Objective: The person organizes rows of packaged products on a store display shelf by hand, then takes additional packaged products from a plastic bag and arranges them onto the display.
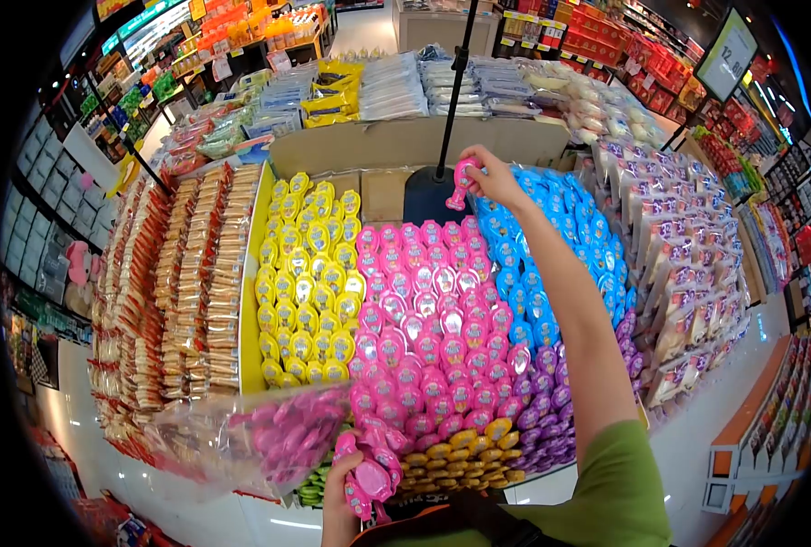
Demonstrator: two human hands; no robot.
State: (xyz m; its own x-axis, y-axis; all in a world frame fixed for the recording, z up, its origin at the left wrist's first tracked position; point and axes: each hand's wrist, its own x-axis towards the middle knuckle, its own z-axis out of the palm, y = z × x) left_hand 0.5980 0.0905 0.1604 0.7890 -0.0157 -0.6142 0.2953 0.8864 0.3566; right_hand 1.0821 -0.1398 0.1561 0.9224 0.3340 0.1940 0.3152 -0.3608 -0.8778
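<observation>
The head view shows a wide display of small plastic pieces in six colours: one pink block fills the middle, with one yellow block to its left, one blue block to its upper right, one purple group at the lower right, one orange-brown group at the near edge and one small green group beside it. The pieces in each are too many and too overlapped to count exactly. One clear bag with more pink pieces inside slants over the display's near left corner. Close to it, the left hand is closed around a bunch of pink pieces; several overlap, pointing different ways, so their number cannot be told. The right hand is narrowed in a pinch on one pink piece, above the far side of the display, between the pink and blue blocks in the view and just beside the black base of one pole. This single piece is glossy bright pink, with a broad rounded head, a slim neck and a flared foot. Its long axis runs nearly upright in the view, head up, foot down and slightly left.
</observation>
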